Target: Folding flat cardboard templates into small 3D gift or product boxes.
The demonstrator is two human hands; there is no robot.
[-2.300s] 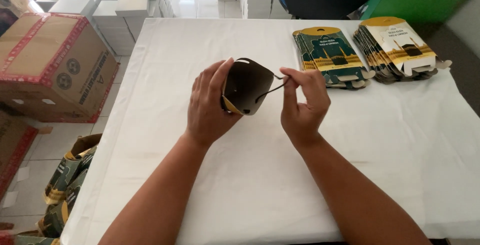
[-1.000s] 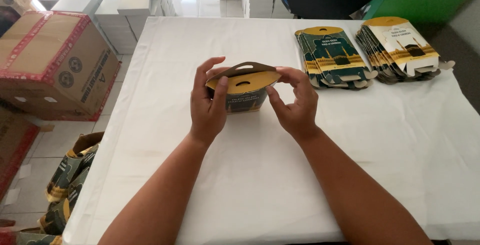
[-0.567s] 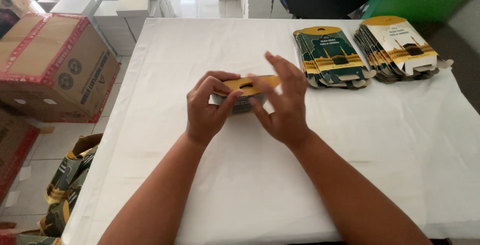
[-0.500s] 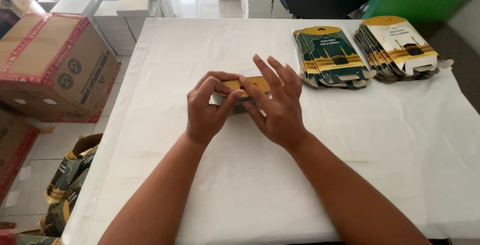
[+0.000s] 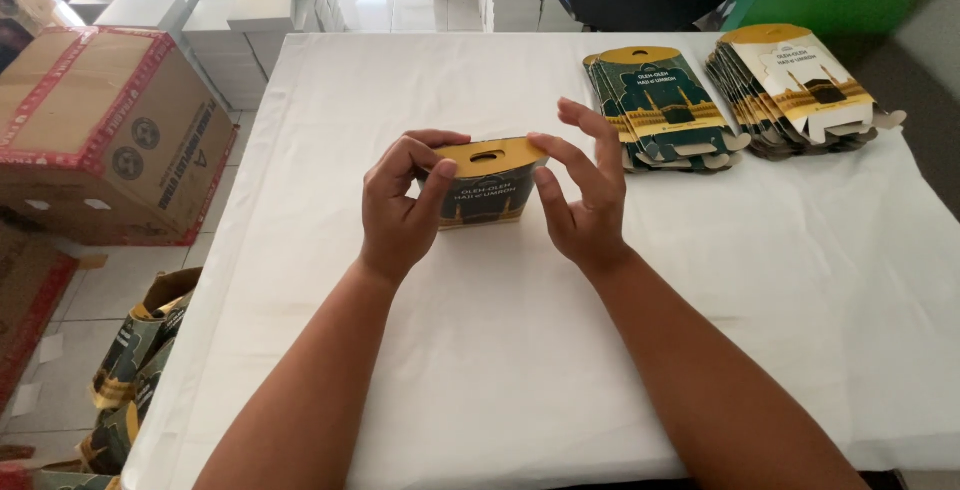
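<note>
Head view looks down on a white-clothed table (image 5: 480, 350), where both hands meet on a small folded gift box (image 5: 487, 188), dark green with a gold top flap and a slot handle. It stands upright on the cloth a little toward 12 o'clock from the table's middle. The left hand (image 5: 400, 210) sits at the box's 9 o'clock side, fingers curled about half closed, thumb on the front face and fingertips pressing the gold flap's left end. The right hand (image 5: 580, 200) is at the 3 o'clock side, looser: thumb and forefinger pinch the flap's right end, while the other fingers (image 5: 590, 125) spread upward and touch nothing.

Toward 1 o'clock from the box lies a fanned stack of flat green cartons (image 5: 665, 110), near the right hand but apart from it. Farther on at 2 o'clock lies a stack of flat white cartons (image 5: 800, 85). Off the table at 9 o'clock stands a large brown shipping box (image 5: 100, 130) on the floor, and at 7 o'clock a pile of finished green boxes (image 5: 135, 370).
</note>
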